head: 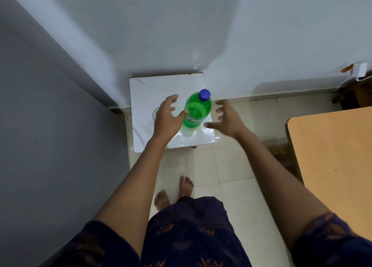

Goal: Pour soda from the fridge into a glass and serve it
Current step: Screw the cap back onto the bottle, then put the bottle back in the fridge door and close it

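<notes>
The bottle (197, 110) stood upright on the small white worktop (145, 85), its blue cap (204, 94) on, so the fetch from the fridge looked done while opening, pouring and serving all remained. The left hand (168, 115) was at the bottle's 9 o'clock with fingers spread and gripping nothing; its thumb lay against or just short of the green side, and I could not tell which. The right hand (226, 117) hovered at the bottle's 3 o'clock, also spread, empty and apart from it. Both seemed to be either closing in on the bottle or letting it go. The glass (155, 113) showed only as a faint clear rim at the left hand's 9 o'clock, mostly hidden behind that hand, and whether it held anything could not be seen. It sat near the bottle, so a careless left-hand move could knock it. The worktop was wedged into a wall corner at 12 o'clock, leaving little room beyond. A wooden table (332, 156) edged in at 3 o'clock, a likely serving place, and 2 bare feet (173, 192) stood on the tiled floor (231, 176) at 6 o'clock.
</notes>
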Motion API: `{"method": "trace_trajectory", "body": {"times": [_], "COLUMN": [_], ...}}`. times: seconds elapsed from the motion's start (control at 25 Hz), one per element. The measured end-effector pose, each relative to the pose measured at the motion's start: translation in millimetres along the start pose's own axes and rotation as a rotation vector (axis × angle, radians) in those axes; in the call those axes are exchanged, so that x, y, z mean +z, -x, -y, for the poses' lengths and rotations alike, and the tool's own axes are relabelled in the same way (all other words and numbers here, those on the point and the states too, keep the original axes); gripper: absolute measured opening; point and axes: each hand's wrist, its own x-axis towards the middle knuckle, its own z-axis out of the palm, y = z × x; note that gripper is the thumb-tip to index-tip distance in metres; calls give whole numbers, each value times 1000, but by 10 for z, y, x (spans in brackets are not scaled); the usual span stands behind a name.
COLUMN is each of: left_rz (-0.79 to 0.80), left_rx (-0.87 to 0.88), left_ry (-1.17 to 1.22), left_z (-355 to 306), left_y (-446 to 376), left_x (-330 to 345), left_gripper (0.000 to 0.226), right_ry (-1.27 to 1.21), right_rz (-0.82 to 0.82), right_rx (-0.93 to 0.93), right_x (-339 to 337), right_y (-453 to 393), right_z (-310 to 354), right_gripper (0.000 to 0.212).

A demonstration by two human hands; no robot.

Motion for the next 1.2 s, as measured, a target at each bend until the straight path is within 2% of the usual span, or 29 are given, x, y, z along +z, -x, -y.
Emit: {"method": "trace_trajectory", "body": {"times": [0.12, 0.24, 0.52, 0.68, 0.88, 1.2], "left_rz": [-39, -75, -105, -102, -121, -275], "left_rx": [-26, -52, -63, -36, 84, 199], "left_ry": [20, 49, 62, 77, 153, 297], "left_z": [134, 243, 310, 190, 4, -178], "left_y": [14, -52, -28, 175, 658, 1690], "left_x": [36, 68, 32, -111, -403, -867], "left_gripper": [46, 43, 41, 40, 37, 35], "right_ry": [-149, -339, -439, -445, -459, -480], "right_rz": [-45, -159, -358, -387, -439, -404], "right_rx": [-38, -111, -159, -190, -259, -430], "right_x": [410, 691, 846, 691, 506, 401], "right_y": [-163, -298, -287, 4, 617, 1643], "right_z": [-221, -233, -92, 41, 329, 702], "right_gripper": [107, 113, 86, 85, 86, 85]}}
